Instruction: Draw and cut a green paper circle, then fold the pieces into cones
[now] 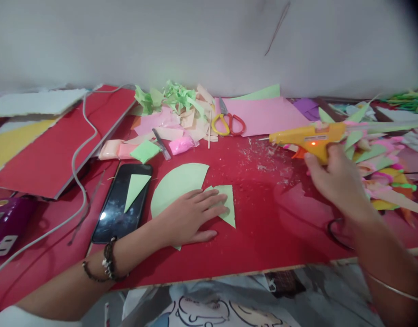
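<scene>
My left hand (195,213) lies flat with fingers stretched over pale green paper on the red table. Under it is a rounded green paper piece (175,186), with a smaller torn-edged green piece (227,204) beneath the fingertips. My right hand (338,177) is wrapped round the handle of a yellow hot glue gun (307,136), held above the table at the right. The gun's nozzle points left, its orange trigger shows, and a small red light glows on its side. To the left, a green paper triangle (136,190) rests on a black phone (108,218).
Scissors (227,125) and pink paper (268,116) lie at the back. Small coloured packets (146,150) sit near crumpled paper scraps (181,97). A white cable (82,168) crosses the left side by a purple power strip (6,222). Coloured paper shapes (382,168) pile at the right.
</scene>
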`<state>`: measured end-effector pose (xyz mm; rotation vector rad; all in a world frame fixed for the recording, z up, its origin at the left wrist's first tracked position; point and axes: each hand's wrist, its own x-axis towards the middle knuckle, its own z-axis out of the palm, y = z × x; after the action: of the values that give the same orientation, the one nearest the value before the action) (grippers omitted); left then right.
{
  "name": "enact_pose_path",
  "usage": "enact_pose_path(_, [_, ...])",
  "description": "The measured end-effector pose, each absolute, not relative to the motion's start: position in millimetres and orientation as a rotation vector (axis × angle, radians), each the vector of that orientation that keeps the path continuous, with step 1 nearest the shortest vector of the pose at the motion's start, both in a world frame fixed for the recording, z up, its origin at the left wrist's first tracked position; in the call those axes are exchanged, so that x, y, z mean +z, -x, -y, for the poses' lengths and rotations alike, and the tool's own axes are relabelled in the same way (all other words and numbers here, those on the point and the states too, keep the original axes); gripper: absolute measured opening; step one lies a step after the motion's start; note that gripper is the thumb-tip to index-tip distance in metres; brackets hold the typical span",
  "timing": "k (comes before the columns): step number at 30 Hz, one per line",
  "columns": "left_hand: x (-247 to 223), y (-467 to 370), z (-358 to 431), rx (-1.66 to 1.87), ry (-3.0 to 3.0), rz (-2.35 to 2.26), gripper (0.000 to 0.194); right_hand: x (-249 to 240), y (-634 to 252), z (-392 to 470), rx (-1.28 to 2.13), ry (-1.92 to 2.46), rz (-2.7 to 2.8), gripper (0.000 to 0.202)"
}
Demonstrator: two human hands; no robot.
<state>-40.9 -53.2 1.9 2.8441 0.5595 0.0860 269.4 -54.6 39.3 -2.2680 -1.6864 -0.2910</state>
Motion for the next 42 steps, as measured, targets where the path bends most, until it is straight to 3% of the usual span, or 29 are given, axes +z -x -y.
enact_pose_path(6, [5, 39, 53, 0.117, -2.788, -0.631, 0.041, 67, -255, 80, -0.207, 2.105, 2.079, 0.046])
enact_pose_path(16, [4, 39, 55, 0.124, -2.752, -0.680, 0.040, 54, -232, 88, -0.070, 1.890, 2.521, 0.024])
enact_pose_path(42, [5, 39, 57, 0.179, -2.779, -0.678, 0.040, 49, -243, 82, -0.195, 1.690, 2.758, 0.012])
